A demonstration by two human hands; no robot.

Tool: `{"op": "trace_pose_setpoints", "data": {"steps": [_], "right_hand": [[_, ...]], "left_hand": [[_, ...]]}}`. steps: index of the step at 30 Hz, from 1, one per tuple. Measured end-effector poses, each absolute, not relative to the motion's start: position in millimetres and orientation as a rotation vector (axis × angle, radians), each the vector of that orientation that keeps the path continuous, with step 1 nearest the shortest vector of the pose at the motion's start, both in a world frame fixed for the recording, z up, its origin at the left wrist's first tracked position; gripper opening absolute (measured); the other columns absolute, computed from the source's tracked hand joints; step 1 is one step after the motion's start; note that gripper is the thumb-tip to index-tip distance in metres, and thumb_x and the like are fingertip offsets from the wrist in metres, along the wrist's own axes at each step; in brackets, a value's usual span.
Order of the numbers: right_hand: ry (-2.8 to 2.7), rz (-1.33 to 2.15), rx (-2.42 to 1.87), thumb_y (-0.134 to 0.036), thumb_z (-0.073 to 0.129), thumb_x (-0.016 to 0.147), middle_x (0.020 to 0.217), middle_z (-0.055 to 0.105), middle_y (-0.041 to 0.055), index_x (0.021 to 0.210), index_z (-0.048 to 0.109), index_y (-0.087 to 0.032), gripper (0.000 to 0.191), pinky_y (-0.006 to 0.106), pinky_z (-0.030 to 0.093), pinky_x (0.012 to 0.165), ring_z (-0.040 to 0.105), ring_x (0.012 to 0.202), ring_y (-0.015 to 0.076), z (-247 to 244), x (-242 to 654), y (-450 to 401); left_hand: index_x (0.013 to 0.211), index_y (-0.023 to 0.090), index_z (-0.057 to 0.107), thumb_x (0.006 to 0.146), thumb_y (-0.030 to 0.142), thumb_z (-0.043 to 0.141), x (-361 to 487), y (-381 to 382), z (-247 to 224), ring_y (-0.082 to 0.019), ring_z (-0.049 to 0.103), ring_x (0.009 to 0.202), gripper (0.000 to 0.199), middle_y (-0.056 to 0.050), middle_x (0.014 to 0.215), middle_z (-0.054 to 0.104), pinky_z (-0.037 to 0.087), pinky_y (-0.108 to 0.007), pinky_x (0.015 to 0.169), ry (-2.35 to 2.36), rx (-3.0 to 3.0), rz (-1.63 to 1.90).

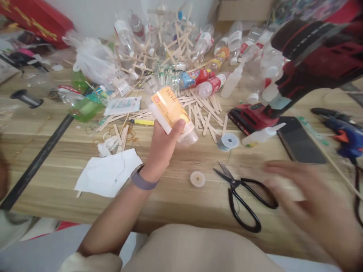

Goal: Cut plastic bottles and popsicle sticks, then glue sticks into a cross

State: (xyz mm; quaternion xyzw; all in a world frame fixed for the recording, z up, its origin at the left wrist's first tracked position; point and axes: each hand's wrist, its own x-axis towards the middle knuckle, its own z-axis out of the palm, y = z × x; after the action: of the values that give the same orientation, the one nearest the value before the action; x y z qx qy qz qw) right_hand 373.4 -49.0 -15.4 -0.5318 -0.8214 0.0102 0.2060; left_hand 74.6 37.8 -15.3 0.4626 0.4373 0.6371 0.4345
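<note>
My left hand point(166, 145), with a watch on its wrist, is wrapped round a clear plastic bottle point(170, 109) with an orange and white label. The bottle is tilted above the table. My right hand point(309, 204) is smeared by motion at the lower right. A pale, blurred thing point(290, 189) shows by its fingers; I cannot tell whether it is held. Black-handled scissors point(234, 183) lie with blades apart just left of that hand. Close by are a small white disc point(197, 179) with a hole and a spool of thin pale-blue line point(228, 142).
Wooden sticks point(204, 117) and plastic bottles point(235, 39) crowd the back. On the right are a red power tool point(255, 115), a squeeze bottle point(262, 136), a phone point(302, 139) and a blue glue gun point(344, 132). White paper point(104, 173) lies left, near a yellow cutter point(143, 122).
</note>
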Motion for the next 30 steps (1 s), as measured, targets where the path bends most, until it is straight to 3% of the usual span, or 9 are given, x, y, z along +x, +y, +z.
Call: {"op": "trace_pose_setpoints", "data": {"steps": [2, 6, 13, 18, 22, 27, 30], "right_hand": [[-2.482, 0.087, -1.23, -0.041, 0.044, 0.101, 0.121, 0.06, 0.0165, 0.12, 0.054, -0.023, 0.028, 0.049, 0.047, 0.092, 0.057, 0.116, 0.0313, -24.0, 354.5, -66.5], [-2.552, 0.114, -1.312, -0.048, 0.05, 0.097, 0.135, 0.053, 0.0185, 0.128, 0.051, -0.018, 0.043, 0.053, 0.048, 0.093, 0.053, 0.121, 0.0348, -38.6, 347.5, -80.7], [-2.609, 0.191, -1.345, -0.031, 0.055, 0.092, 0.128, 0.06, 0.0139, 0.132, 0.05, -0.02, 0.041, 0.047, 0.053, 0.091, 0.058, 0.116, 0.0289, -42.3, 370.6, -65.4], [-2.586, -0.038, -1.377, -0.03, 0.046, 0.095, 0.119, 0.063, 0.0175, 0.12, 0.06, -0.014, 0.032, 0.051, 0.054, 0.085, 0.063, 0.104, 0.0325, -43.0, 379.9, -42.8], [-2.533, -0.172, -1.328, -0.029, 0.038, 0.1, 0.119, 0.063, 0.0183, 0.119, 0.061, -0.014, 0.033, 0.053, 0.051, 0.085, 0.062, 0.104, 0.0337, -34.1, 369.7, -36.1], [-2.545, -0.064, -1.096, -0.026, 0.045, 0.1, 0.113, 0.068, 0.0126, 0.115, 0.06, -0.018, 0.023, 0.045, 0.05, 0.087, 0.062, 0.106, 0.028, -16.9, 331.4, -30.7], [-2.563, -0.013, -1.028, -0.022, 0.045, 0.099, 0.107, 0.07, 0.0103, 0.11, 0.061, -0.018, 0.02, 0.044, 0.05, 0.087, 0.063, 0.103, 0.0269, -7.8, 311.2, -24.3]], "left_hand": [[0.107, 0.02, 0.062, 0.086, 0.043, 0.069, 84.9, 40.5, -11.2, -0.023, 0.066, 0.104, 0.033, -0.007, 0.111, 0.069, 0.053, -0.034, 0.09, 1.047, 1.124, 1.627], [0.114, 0.023, 0.059, 0.085, 0.044, 0.07, 99.4, 41.8, -4.4, -0.024, 0.065, 0.11, 0.037, -0.006, 0.118, 0.067, 0.053, -0.036, 0.093, 1.047, 1.066, 1.627], [0.116, 0.021, 0.057, 0.082, 0.049, 0.069, 94.4, 34.5, -6.2, -0.024, 0.063, 0.113, 0.046, -0.009, 0.12, 0.066, 0.052, -0.036, 0.094, 1.113, 1.066, 1.597], [0.121, 0.02, 0.054, 0.082, 0.047, 0.071, 80.5, 18.7, -12.9, -0.026, 0.062, 0.116, 0.051, -0.01, 0.124, 0.066, 0.05, -0.038, 0.097, 1.172, 1.076, 1.466], [0.124, 0.023, 0.053, 0.076, 0.04, 0.078, 68.4, 4.1, -17.6, -0.026, 0.064, 0.113, 0.056, -0.007, 0.123, 0.068, 0.052, -0.038, 0.094, 1.105, 1.057, 1.24], [0.119, 0.02, 0.056, 0.069, 0.028, 0.081, 59.8, -3.8, -18.2, -0.028, 0.069, 0.103, 0.056, -0.008, 0.114, 0.072, 0.055, -0.039, 0.087, 1.097, 0.983, 1.142], [0.12, 0.019, 0.056, 0.068, 0.029, 0.08, 56.5, -2.4, -17.3, -0.029, 0.069, 0.103, 0.058, -0.009, 0.113, 0.073, 0.055, -0.04, 0.087, 1.104, 0.968, 1.128]]}}
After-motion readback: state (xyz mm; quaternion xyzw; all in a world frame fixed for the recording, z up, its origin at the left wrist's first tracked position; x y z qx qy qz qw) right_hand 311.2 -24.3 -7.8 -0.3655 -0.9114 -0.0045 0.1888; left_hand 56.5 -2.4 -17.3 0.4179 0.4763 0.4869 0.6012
